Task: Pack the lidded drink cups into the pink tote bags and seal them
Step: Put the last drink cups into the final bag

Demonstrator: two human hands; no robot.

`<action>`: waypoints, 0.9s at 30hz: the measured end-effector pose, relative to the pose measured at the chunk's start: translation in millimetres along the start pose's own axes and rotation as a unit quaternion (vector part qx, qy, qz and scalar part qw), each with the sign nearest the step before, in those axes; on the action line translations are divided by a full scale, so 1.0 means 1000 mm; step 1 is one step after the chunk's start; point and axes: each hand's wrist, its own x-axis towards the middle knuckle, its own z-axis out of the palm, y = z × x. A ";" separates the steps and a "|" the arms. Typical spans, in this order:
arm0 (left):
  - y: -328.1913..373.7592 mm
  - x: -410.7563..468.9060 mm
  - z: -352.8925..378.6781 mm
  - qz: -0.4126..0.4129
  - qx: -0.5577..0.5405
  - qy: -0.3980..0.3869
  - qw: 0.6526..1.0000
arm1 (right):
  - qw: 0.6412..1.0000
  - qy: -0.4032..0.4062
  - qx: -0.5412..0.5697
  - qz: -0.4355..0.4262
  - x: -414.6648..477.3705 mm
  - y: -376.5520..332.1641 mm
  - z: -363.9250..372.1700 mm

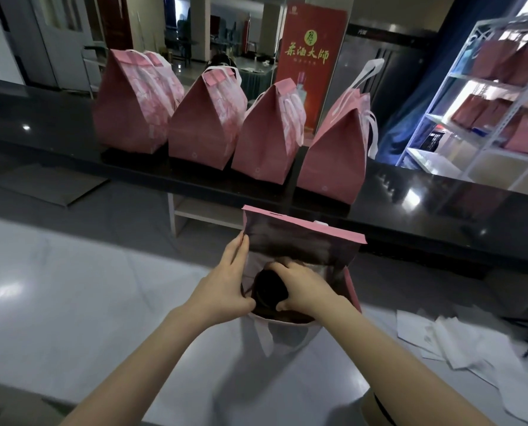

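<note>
Open pink tote bag [302, 238]: near centre, standing on the grey worktop [87, 302], mouth towards you.
Left hand [225, 281]: yours, pinching the bag's left wall, fingers up the edge, thumb at the rim.
Right hand [302, 287]: curled round the dark lidded cup [270, 287], which sits inside the bag mouth.
Sealed pink bags [201, 124]: four, in a row on the far black worktop [441, 204].
White papers [459, 339]: loose, near right.
</note>
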 end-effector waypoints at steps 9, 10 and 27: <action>-0.004 0.007 -0.001 -0.007 0.022 -0.028 0.999 | 0.998 -0.047 0.028 0.022 0.036 0.005 -0.001; -0.006 0.008 -0.001 -0.009 0.021 -0.029 0.999 | 0.998 -0.051 0.031 0.028 0.040 0.005 0.000; -0.019 0.030 0.001 0.028 -0.026 0.025 0.999 | 0.998 -0.057 0.016 0.022 0.049 0.008 -0.009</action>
